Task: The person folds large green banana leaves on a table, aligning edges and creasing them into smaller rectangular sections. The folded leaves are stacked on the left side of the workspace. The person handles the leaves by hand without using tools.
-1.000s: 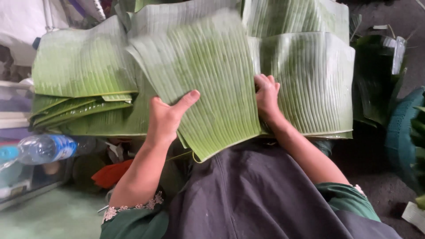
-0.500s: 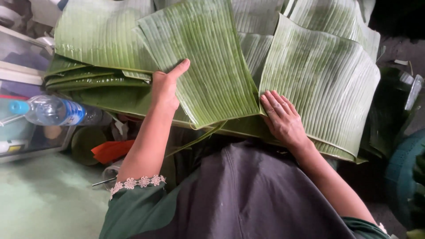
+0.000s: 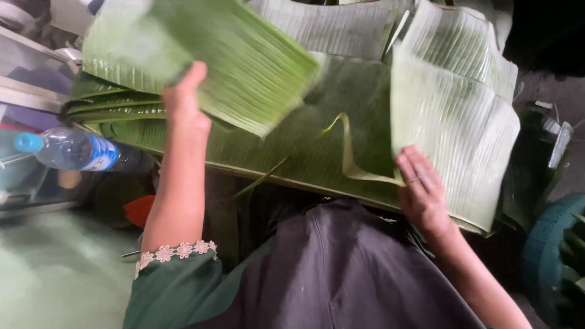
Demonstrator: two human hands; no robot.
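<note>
Banana leaf piece, cut to a rough rectangle, is up in our left hand; we have it pinched at its near edge, thumb up over the ribbed face and the other fingers hidden beneath, so the grip is closed on it though we cannot see how tightly; the piece looks blurred and tilted, its long axis running from upper left down toward lower right, its free corner hanging over the middle of the pile; it lies up and away from us, on the left, wholly with the left hand and well apart from the right.

Our right hand lies flat and open, fingers spread, on the near edge of a second cut leaf at the right; it presses rather than grips, and holds nothing; a curled strip of leaf edge stands just beside its fingertips.

Beneath both lies a broad flat banana leaf spanning our lap, on the dark apron; under the raised piece, at the left, a stack of folded leaves; more pale leaves behind.

Further left a clear plastic water bottle with a blue cap lies on its side; a red scrap shows below it.
</note>
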